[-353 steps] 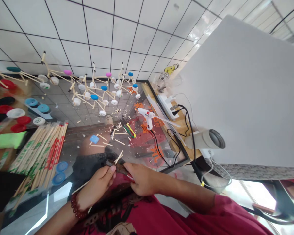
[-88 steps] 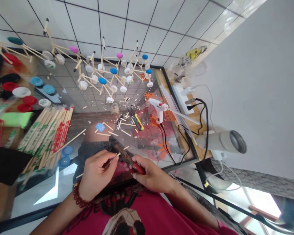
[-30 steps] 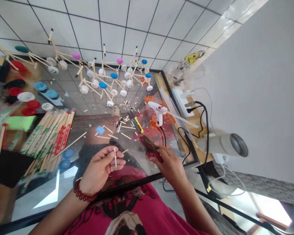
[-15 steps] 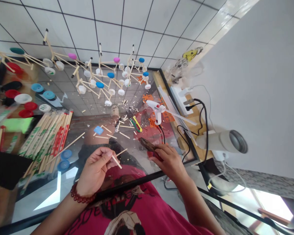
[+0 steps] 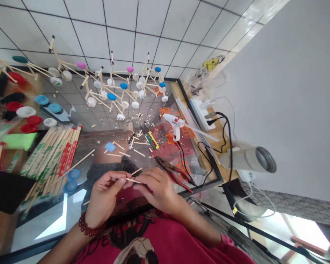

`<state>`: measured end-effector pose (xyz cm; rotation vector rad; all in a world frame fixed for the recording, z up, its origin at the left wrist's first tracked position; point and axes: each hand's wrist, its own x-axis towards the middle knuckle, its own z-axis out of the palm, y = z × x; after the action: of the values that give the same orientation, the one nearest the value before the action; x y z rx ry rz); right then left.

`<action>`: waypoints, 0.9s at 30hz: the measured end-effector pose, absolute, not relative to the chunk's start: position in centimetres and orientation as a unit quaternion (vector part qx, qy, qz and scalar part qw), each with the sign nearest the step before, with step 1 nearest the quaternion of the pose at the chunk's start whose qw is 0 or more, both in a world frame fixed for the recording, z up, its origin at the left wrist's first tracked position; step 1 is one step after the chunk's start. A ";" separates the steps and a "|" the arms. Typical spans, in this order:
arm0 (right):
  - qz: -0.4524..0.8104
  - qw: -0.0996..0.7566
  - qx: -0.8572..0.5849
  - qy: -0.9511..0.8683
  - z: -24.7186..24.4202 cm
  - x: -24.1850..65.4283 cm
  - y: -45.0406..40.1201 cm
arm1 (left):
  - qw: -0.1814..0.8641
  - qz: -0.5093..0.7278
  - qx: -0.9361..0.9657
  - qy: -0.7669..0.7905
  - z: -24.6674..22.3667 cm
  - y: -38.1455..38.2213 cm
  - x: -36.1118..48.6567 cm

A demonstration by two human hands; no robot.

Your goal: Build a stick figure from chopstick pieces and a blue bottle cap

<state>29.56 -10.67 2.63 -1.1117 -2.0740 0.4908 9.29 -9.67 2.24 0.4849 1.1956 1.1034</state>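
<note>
pliers (image 5: pixel 168 167) now on glass (image 5: pixel 145 162); l fingers (image 5: pixel 117 187) & r fingers (image 5: pixel 143 190) pinch thin wood stick (image 5: pixel 132 180)

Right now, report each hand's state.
Left hand: closed, pinching a short wooden stick.
Right hand: at the stick's other end; whether it grips there cannot be told.

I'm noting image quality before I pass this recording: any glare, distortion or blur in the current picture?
Head view: white glare shows in the glass table at lower left, and a bright area at lower right is washed out; head view: the wall tiles look stretched, suggesting a wide lens; head view: the right hand looks slightly soft, but the pliers remain recognisable.
</note>
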 end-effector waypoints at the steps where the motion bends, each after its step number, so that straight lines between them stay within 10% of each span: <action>1: 0.208 0.375 -0.429 -0.795 2.4 28.9 -10.3 | 0.652 0.493 0.236 0.526 1.9 -9.8 9.1; 14: 0.579 0.270 -0.432 -0.636 2.4 27.1 -8.7 | 0.366 0.400 0.712 0.446 2.8 -9.4 5.1; 20: 0.360 0.187 -0.512 -0.757 5.0 29.3 -5.2 | 0.370 0.395 0.673 0.505 2.4 -9.4 4.4; 27: 0.113 -0.062 -0.557 -0.820 7.3 28.8 3.6 | 0.678 0.471 0.232 0.515 3.2 -8.2 5.3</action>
<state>28.82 3.64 7.33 -1.8237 -2.6835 0.3713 5.31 -8.18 3.20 0.5207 1.1578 1.0573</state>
